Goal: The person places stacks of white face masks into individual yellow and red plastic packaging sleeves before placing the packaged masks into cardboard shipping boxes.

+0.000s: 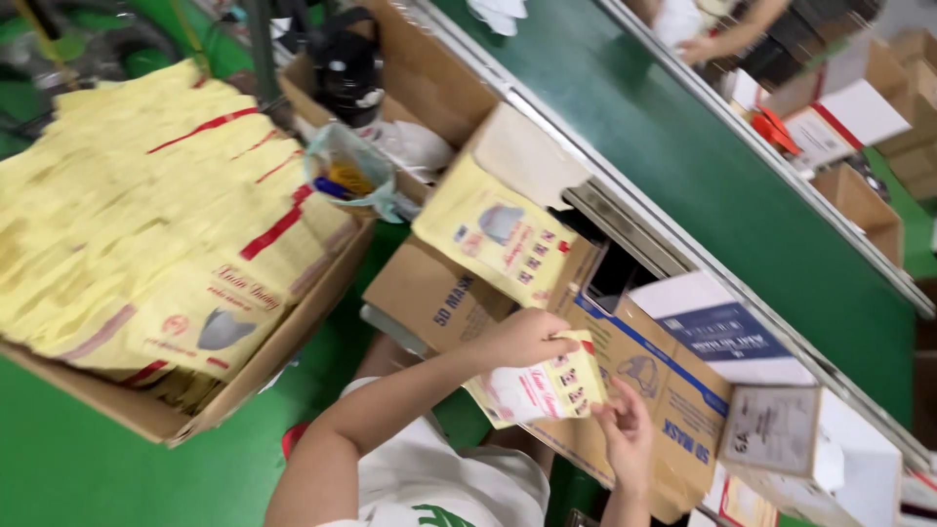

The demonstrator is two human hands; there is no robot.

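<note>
Green conveyor belt clear, both hands gripping yellow packet

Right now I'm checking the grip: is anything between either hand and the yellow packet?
Nothing visible. The left hand grips the yellow packet at its top edge, and the right hand touches its right side directly.

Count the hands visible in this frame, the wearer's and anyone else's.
3. The left hand grips the top edge of a yellow packet; the right hand pinches its lower right corner. A co-worker's hand rests across the green conveyor belt. Others may be hidden.
</note>
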